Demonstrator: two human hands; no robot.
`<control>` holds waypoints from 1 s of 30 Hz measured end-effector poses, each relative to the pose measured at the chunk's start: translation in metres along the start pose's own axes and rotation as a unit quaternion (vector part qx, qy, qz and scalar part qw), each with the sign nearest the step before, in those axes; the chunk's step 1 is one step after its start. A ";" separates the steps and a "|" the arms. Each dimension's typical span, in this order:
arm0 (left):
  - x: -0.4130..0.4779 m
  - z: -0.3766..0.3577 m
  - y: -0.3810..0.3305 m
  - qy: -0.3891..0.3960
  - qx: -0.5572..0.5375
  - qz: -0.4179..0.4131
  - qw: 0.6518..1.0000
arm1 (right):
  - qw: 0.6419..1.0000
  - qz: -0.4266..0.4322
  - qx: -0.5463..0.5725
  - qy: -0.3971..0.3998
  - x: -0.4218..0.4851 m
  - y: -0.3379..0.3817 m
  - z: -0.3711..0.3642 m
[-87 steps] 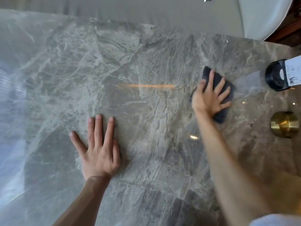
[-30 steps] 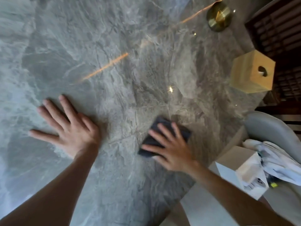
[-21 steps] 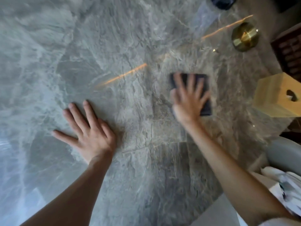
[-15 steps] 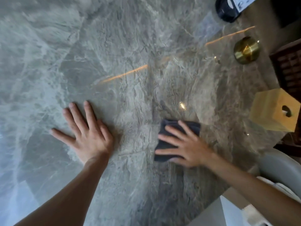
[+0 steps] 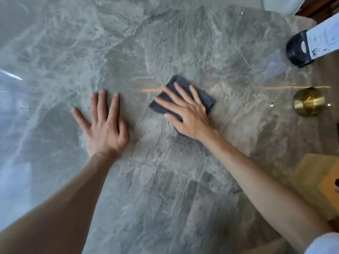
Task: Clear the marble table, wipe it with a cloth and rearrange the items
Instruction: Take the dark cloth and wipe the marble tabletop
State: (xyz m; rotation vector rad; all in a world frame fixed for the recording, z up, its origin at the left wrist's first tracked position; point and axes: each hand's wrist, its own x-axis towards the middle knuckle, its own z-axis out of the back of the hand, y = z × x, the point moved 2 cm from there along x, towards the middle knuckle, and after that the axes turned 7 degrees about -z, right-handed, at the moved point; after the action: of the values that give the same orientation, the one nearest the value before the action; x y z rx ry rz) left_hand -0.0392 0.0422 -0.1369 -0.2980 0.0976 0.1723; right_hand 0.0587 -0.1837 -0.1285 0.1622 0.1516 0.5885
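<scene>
The grey veined marble table [image 5: 165, 43] fills the view. A folded dark grey cloth [image 5: 205, 97] lies flat near its middle. My right hand [image 5: 185, 112] presses down on the cloth with fingers spread, covering most of it. My left hand [image 5: 104, 125] rests palm down on the bare marble to the left of the cloth, fingers apart, holding nothing.
At the right edge stand a black base with a white card [image 5: 300, 46], a round brass object [image 5: 308, 101] and a yellow wooden box [image 5: 319, 182]. A pale seat [image 5: 280, 4] shows beyond the table's far right corner.
My right hand has slid the cloth away from me and to the right of its spot half a second ago. My left hand stays planted on the marble. The view has shifted.
</scene>
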 end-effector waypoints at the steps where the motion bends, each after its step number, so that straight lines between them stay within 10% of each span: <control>1: 0.000 0.001 0.002 -0.014 -0.016 -0.004 1.000 | 0.999 0.041 0.015 0.010 -0.017 0.013 -0.002; 17: -0.176 -0.003 -0.016 -0.118 -0.261 -0.086 0.954 | 0.946 0.257 0.159 0.119 -0.266 0.126 -0.043; 24: -0.406 -0.008 -0.027 -0.028 -0.509 0.116 0.853 | 0.883 0.228 0.320 0.255 -0.330 0.209 -0.053; 26: -0.434 0.008 -0.013 -0.025 -0.551 0.214 0.806 | 0.818 0.130 0.371 0.420 -0.331 0.234 -0.051; 30: -0.444 0.052 0.015 0.072 -0.595 0.357 0.717 | 0.530 -0.133 0.582 0.602 -0.318 0.276 -0.009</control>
State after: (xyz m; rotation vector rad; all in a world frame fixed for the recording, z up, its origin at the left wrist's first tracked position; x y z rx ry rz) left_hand -0.4733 0.0039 -0.0384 -1.5892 0.2511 1.0051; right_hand -0.3526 -0.1352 -0.0531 1.0181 1.9554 0.0773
